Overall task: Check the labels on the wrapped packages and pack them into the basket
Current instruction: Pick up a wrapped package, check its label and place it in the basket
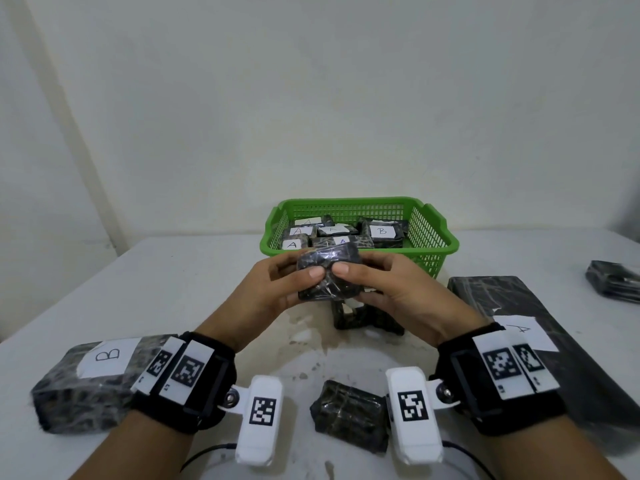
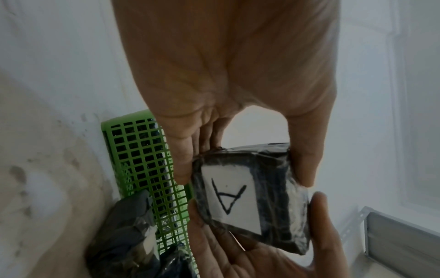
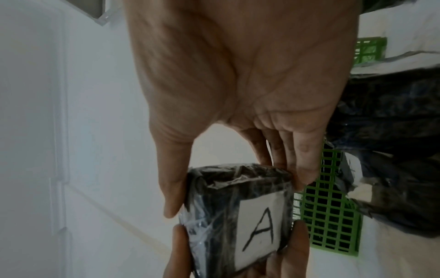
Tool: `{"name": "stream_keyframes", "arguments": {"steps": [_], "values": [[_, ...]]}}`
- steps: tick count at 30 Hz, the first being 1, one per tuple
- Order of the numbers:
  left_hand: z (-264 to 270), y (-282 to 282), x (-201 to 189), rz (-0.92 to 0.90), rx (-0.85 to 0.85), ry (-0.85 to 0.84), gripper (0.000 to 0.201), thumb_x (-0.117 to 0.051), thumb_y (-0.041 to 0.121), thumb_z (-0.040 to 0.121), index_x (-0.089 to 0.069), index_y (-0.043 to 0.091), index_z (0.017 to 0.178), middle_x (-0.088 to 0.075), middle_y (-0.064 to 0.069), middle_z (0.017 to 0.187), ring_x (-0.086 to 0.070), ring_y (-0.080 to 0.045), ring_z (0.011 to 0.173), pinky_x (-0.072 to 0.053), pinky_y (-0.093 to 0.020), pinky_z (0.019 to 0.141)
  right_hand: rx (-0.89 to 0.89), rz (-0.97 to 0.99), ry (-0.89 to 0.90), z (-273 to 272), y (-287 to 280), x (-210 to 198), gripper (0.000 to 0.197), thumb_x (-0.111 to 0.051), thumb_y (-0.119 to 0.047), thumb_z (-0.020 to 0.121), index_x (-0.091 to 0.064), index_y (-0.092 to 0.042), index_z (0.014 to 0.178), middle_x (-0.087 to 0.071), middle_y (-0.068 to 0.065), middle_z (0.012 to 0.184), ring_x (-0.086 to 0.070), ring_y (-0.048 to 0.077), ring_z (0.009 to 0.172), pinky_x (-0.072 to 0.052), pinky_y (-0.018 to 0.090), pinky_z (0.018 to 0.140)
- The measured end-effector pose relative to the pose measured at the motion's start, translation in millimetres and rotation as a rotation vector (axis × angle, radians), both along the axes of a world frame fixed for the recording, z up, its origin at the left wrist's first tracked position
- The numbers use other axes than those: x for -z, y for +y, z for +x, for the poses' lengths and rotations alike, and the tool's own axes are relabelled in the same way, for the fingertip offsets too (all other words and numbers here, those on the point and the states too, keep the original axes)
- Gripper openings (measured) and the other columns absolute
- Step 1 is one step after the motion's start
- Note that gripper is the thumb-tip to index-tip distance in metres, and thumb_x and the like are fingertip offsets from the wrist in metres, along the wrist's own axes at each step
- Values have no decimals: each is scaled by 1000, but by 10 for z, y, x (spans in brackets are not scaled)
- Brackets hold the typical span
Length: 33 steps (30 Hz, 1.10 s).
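Both hands hold one small dark wrapped package point(image 1: 329, 277) in the air just in front of the green basket point(image 1: 349, 201). My left hand point(image 1: 301, 275) pinches its left side and my right hand point(image 1: 356, 278) its right side, thumbs on the near face. The head view shows no label on it. In the left wrist view the package point(image 2: 273, 188) carries a white label point(image 2: 229, 197) marked A on its far face; the right wrist view shows the same label point(image 3: 259, 229). Several packages labelled A and one labelled B point(image 1: 382, 231) lie in the basket.
On the white table point(image 1: 173, 289) a big package labelled B point(image 1: 90, 382) lies by my left wrist. A long flat package labelled A point(image 1: 519, 323) lies at the right. Smaller packages sit under my hands point(image 1: 367, 318), near the front edge point(image 1: 349, 414) and at the far right point(image 1: 613, 280).
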<state>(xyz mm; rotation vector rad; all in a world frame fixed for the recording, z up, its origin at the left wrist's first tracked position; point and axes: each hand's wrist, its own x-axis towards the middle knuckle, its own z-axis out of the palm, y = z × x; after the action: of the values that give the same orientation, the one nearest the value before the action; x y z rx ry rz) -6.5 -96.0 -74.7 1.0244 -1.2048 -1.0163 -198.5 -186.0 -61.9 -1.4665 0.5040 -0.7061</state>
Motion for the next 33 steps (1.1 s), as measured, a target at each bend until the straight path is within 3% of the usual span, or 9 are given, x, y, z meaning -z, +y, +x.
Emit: {"name": "stream_keyframes", "arguments": {"steps": [6, 11, 14, 17, 19, 22, 27, 31, 33], "values": [[72, 7, -13, -9, -47, -52, 78, -82, 21, 67, -54, 7, 138, -65, -13, 133, -60, -32, 127, -45, -53, 109, 42, -17, 41, 45, -10, 22, 68, -96, -30, 60, -70, -18, 122, -79, 1, 118, -73, 19, 115, -53, 44, 108], [127, 16, -20, -99, -105, -174, 94, -90, 4, 60, -47, 20, 142, -56, 2, 143, -52, -18, 135, -50, -42, 105, -18, 87, 131, 36, 55, -26, 65, -79, -50, 73, -73, -7, 120, -78, 17, 114, -77, 28, 92, -62, 40, 86], [132, 20, -12, -99, -62, -196, 96, -89, 8, 62, -45, 26, 145, -54, 4, 145, -51, -18, 136, -51, -44, 104, 20, 104, 123, 48, 68, -24, 38, -75, -32, 91, -72, -4, 116, -77, 25, 110, -76, 33, 85, -64, 35, 72], [91, 11, -29, -81, -131, -144, 78, -84, 27, 75, -49, 24, 145, -61, 0, 139, -59, -20, 129, -51, -46, 104, 47, 41, 102, 55, 53, 13, 36, -79, -13, 88, -69, -14, 122, -79, 17, 110, -77, 35, 98, -65, 42, 83], [44, 17, -66, -106, -225, -134, 63, -82, 21, 80, -57, 16, 138, -69, -4, 128, -65, -23, 121, -55, -44, 100, 54, 8, 94, 62, 40, 30, 45, -82, -6, 84, -69, -19, 125, -78, 14, 116, -77, 30, 104, -63, 43, 89], [47, 32, -69, -181, -289, -173, 62, -80, 11, 70, -62, 12, 129, -73, -3, 121, -69, -20, 114, -57, -32, 95, 44, 22, 92, 77, 35, 27, 69, -89, -29, 70, -64, -19, 133, -74, 11, 124, -76, 23, 108, -62, 37, 93], [-1, 36, -41, -273, -249, -300, 69, -86, 4, 64, -58, 11, 126, -66, -5, 128, -64, -22, 120, -54, -45, 102, 22, 75, 81, 80, 50, 2, 71, -75, -54, 70, -74, -5, 121, -79, 12, 115, -76, 27, 107, -58, 38, 100], [36, 44, -22, -119, -137, -372, 101, -91, 40, 66, -36, 33, 151, -50, 12, 148, -49, -9, 137, -45, -37, 110, 83, 40, -18, 80, -4, 41, 60, -83, -31, 77, -68, -1, 128, -78, 12, 119, -75, 25, 112, -60, 36, 98], [55, 34, -22, -17, -130, -272, 101, -83, 59, 66, -38, 27, 151, -55, 4, 145, -55, -13, 133, -44, -42, 112, 80, 44, -59, 68, -46, 56, 70, -89, -24, 70, -65, -2, 132, -76, 12, 122, -74, 23, 113, -60, 35, 97]]}}
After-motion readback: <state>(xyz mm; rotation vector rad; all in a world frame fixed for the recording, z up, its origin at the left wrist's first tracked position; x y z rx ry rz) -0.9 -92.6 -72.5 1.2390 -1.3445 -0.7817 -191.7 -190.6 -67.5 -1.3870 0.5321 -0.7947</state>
